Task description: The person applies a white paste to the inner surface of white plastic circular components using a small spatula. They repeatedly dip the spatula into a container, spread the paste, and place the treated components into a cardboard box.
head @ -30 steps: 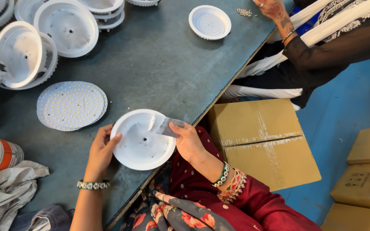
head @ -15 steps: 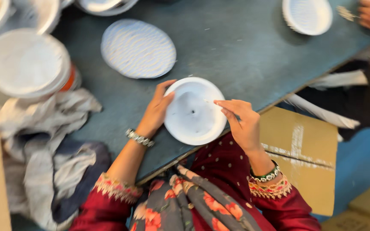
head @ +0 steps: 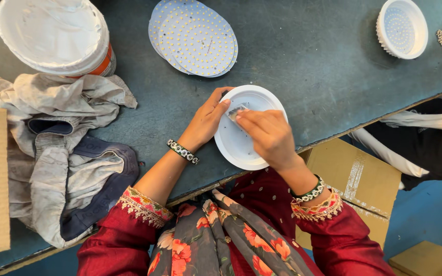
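At the far left lies a crumpled grey cloth (head: 52, 148), and behind it stands a white tub (head: 54, 36). The left hand (head: 208, 120) holds the rim of the white round housing (head: 241, 148), fingers closed on its edge, near the table (head: 308, 76) front. The right hand (head: 267, 135) pinches a small grey piece (head: 236, 111) inside the dish. It seems best to keep the housing flat and steady while pressing. Behind lie dotted white discs (head: 195, 36).
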